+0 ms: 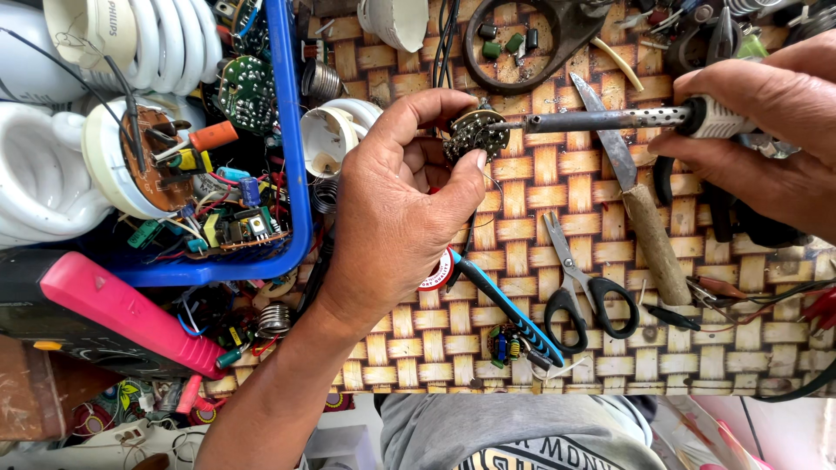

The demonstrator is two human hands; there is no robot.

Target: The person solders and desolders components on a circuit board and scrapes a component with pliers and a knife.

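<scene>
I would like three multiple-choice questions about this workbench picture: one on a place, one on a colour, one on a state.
1. Where do the black-handled scissors lie?
A. on the woven mat
B. in the blue plastic tray
C. in a hand

2. What colour is the plastic tray?
A. red
B. blue
C. green

3. What does the right hand hold?
A. a knife
B. nothing
C. a soldering iron

Answers: 1 A, they rest on the woven mat; 2 B, its rim is blue; 3 C, the soldering iron points at the small round circuit board in the left hand.

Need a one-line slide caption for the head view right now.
Left hand pinches a small round circuit board while right hand touches a metal-barrelled soldering iron to it above a woven mat.
</scene>
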